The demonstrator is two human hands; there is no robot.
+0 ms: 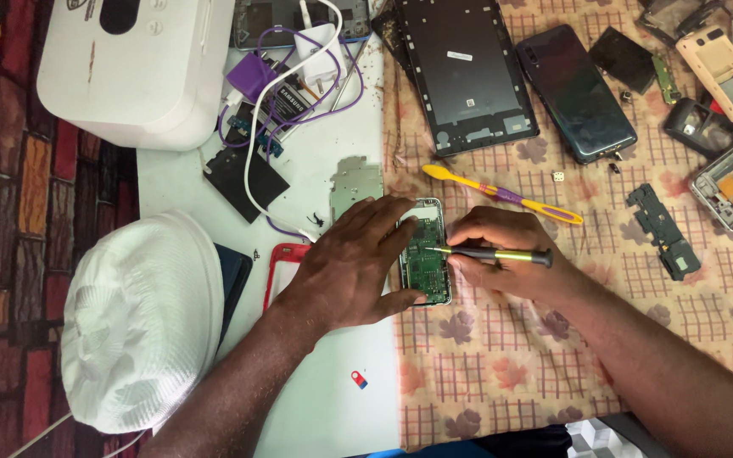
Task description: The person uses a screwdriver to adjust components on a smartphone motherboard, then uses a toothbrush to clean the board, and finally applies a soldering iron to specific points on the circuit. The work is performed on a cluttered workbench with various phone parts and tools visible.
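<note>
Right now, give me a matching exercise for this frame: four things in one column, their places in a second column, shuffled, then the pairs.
1. Slim yellow-and-black screwdriver
2. Opened phone with green circuit board
3. Yellow-and-purple toothbrush
4. White fabric cap

A. Under the left hand
B. On the checked cloth beyond both hands
C. In the right hand
D. Far left, beside the left forearm

Pairs: 1-C, 2-A, 3-B, 4-D

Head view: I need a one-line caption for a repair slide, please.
Left hand steadies an opened phone while the right hand works a small screwdriver on its circuit board.
</note>
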